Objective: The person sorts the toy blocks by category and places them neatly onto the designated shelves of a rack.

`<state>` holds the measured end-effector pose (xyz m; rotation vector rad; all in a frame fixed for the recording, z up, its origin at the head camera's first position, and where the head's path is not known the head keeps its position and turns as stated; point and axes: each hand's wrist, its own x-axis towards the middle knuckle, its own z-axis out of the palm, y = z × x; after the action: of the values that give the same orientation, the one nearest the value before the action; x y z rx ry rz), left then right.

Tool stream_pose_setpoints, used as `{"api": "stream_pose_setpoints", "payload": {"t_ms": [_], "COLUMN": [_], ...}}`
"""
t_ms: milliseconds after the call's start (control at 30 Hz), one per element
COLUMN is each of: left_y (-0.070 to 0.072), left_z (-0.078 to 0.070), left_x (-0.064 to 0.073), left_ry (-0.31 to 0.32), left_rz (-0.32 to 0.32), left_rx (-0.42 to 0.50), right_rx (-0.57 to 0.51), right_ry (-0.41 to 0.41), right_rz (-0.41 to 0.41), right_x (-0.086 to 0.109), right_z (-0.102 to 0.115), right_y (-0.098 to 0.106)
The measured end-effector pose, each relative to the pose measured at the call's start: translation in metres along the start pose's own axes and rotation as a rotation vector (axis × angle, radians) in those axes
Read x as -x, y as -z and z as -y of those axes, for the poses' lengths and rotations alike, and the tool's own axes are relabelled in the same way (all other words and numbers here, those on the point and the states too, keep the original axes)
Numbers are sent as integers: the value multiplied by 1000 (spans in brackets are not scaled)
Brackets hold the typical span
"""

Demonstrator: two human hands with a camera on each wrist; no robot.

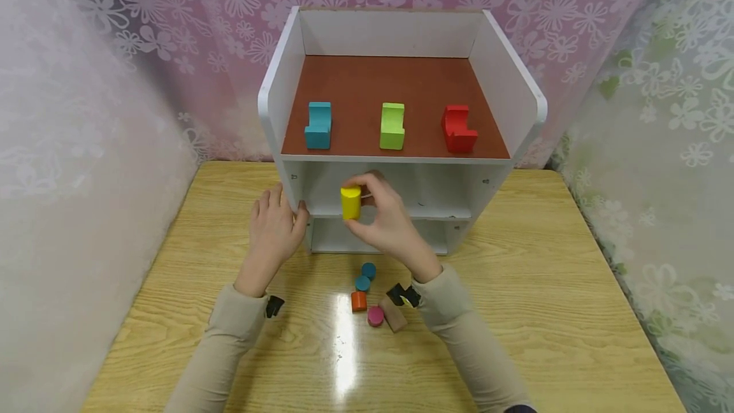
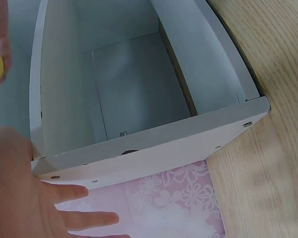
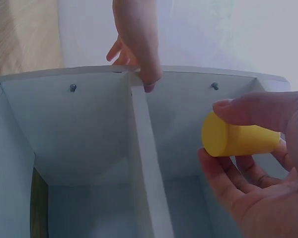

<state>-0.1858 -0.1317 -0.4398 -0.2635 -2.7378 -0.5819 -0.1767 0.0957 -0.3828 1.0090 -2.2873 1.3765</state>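
Observation:
My right hand (image 1: 385, 217) pinches a yellow cylinder block (image 1: 351, 202) between thumb and fingers. The cylinder is upright in the head view, in front of the white shelf's middle compartment. The right wrist view shows the yellow cylinder (image 3: 238, 136) with the thumb on one side and fingertips on the other. My left hand (image 1: 275, 225) is at the left side of the white shelf unit (image 1: 279, 75). Its thumb touches the front edge of the side panel, near the middle board, while the fingers extend straight along the outside, as the left hand (image 2: 20, 193) shows up close.
Blue (image 1: 318, 126), green (image 1: 392, 126) and red (image 1: 459, 129) chair-shaped blocks stand on the shelf's brown top. On the wooden table (image 1: 545, 311) lie blue discs (image 1: 362, 283), an orange block (image 1: 358, 301), a pink disc (image 1: 375, 316) and a wooden block (image 1: 394, 315).

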Motion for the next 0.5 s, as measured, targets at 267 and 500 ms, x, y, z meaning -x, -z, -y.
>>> {"api": "stream_pose_setpoints", "payload": {"t_ms": [267,500], "left_y": [0,2], "left_z": [0,-1], "left_x": [-1,0], "left_ry": [15,12], "left_rz": [2,-11], "left_rx": [0,-3], "right_rx": [-21,8], "right_ry": [-88,-213], "right_rz": [-16,23], "right_x": [-22,-31], "right_z": [-7,-12], "right_y": [-16,-23]}}
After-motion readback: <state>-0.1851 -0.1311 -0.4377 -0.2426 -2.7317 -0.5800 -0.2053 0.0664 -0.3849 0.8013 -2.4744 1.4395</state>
